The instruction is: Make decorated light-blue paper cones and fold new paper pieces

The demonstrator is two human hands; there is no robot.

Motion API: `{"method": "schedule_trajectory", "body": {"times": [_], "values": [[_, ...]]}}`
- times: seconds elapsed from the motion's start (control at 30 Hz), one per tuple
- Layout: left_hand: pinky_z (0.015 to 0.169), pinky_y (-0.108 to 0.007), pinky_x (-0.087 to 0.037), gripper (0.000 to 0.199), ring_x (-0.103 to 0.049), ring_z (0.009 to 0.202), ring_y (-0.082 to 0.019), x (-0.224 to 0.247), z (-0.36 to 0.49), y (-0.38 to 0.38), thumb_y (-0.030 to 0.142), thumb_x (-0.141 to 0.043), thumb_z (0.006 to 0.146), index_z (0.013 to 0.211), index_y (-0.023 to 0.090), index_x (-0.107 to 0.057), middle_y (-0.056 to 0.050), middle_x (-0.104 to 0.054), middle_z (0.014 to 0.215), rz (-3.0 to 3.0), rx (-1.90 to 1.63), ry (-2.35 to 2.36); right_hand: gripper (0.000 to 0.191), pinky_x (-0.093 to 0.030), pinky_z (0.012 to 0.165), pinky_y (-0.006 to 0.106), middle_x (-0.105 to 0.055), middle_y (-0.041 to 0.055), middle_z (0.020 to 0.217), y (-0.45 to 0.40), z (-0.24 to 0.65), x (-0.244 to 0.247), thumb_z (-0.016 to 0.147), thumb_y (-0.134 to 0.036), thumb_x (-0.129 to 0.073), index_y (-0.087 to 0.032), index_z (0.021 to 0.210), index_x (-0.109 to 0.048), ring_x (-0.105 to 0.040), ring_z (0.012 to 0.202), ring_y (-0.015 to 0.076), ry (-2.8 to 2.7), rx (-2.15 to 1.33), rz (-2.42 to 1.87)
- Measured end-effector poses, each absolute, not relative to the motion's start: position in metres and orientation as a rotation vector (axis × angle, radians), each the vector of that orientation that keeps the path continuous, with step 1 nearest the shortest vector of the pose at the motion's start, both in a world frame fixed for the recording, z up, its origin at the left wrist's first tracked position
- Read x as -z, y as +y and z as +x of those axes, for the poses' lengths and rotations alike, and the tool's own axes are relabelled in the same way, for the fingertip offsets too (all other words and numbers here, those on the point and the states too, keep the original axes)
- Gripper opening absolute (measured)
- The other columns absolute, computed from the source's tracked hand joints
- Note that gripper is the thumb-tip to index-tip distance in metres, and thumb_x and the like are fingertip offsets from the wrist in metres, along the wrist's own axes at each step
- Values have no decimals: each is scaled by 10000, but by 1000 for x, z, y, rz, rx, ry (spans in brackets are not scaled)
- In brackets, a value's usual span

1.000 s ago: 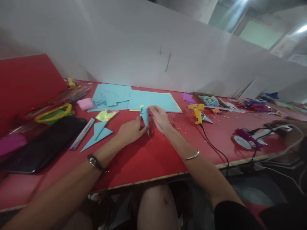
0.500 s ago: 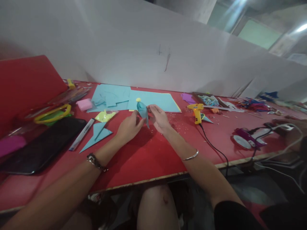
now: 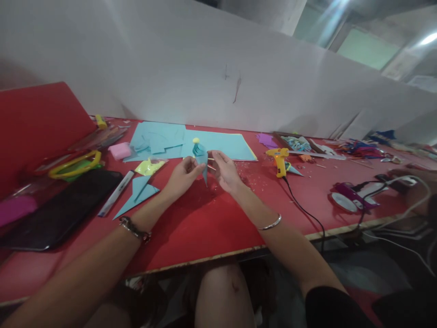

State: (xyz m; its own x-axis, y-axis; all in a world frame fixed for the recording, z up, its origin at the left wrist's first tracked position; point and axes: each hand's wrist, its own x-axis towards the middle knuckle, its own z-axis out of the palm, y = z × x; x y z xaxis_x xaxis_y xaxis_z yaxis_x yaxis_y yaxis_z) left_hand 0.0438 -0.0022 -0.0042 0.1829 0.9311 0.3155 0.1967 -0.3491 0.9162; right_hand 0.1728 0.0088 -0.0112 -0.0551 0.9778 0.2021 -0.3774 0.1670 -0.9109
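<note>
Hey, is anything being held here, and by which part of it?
Yes, a blue paper cone, held by its side around mid-length in the left grip. Whether the right grip, close beside it, also touches it can't be told.

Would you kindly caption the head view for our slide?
Left hand holding a blue paper cone topped by a yellow ball, right hand alongside.

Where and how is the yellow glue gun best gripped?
Probably by its handle, coming from the near side with the right hand: the handle points toward the person, the cord running from its end, while the gun's body lies crosswise beyond.
</note>
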Motion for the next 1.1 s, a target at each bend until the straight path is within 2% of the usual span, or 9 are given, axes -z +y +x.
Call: {"method": "schedule_trajectory", "body": {"times": [0.13, 0.33, 0.5, 0.63, 0.83, 1.0, 1.1], "values": [[509, -214, -298, 207, -347, 505, -81, 3, 45, -4, 345, -548, 694, 690, 182, -421, 70, -359, 550, 1617, -1187, 1088, 216, -485, 633, 251, -635, -4, 800, 8, 169, 13, 710, -410, -557, -210, 793, -547, -603, 731, 125, -1041, -1328, -750], [579, -248, -360, 303, -476, 624, -133, 8, 45, -3, 376, -569, 664, 869, 157, -520, 17, -510, 661, 1724, -1186, 1078, 234, -466, 654, 225, -651, -25, 760, 5, 165, 9, 652, -409, -615, -213, 780, -609, -586, 724, 106, -1027, -1385, -759], [479, -231, -296, 235, -382, 499, -90, 15, 42, 3, 391, -563, 670, 715, 174, -488, 45, -416, 557, 1784, -1307, 1202, 224, -463, 721, 263, -655, -24, 786, 5, 165, 10, 637, -408, -634, -228, 771, -636, -583, 757, 117, -1012, -1389, -751], [436, -221, -261, 285, -316, 446, -71, 10, 41, 1, 397, -576, 646, 575, 186, -398, 66, -330, 486, 1714, -1367, 1291, 205, -467, 724, 265, -643, -32, 747, 6, 166, 11, 621, -403, -649, -235, 739, -647, -574, 722, 103, -1001, -1384, -797], [540, -237, -370, 283, -456, 551, -109, 2, 41, -2, 428, -554, 640, 691, 153, -510, 6, -530, 624, 1617, -1374, 1265, 162, -456, 674, 228, -580, -51, 607, 8, 171, 12, 623, -341, -649, -220, 730, -653, -533, 612, 63, -1025, -1310, -828], [472, -236, -308, 337, -385, 473, -104, 1, 40, -4, 490, -526, 636, 564, 166, -470, 31, -435, 484, 1690, -1186, 1407, 178, -459, 704, 247, -636, -22, 726, 9, 174, 12, 634, -269, -630, -221, 804, -652, -568, 689, 82, -1060, -1219, -904], [472, -229, -312, 322, -395, 476, -105, -1, 41, -6, 477, -523, 644, 555, 171, -472, 37, -447, 483, 1709, -1128, 1339, 171, -471, 756, 270, -641, -16, 739, 6, 173, 8, 624, -246, -637, -200, 788, -642, -585, 710, 92, -1028, -1099, -896]]}}
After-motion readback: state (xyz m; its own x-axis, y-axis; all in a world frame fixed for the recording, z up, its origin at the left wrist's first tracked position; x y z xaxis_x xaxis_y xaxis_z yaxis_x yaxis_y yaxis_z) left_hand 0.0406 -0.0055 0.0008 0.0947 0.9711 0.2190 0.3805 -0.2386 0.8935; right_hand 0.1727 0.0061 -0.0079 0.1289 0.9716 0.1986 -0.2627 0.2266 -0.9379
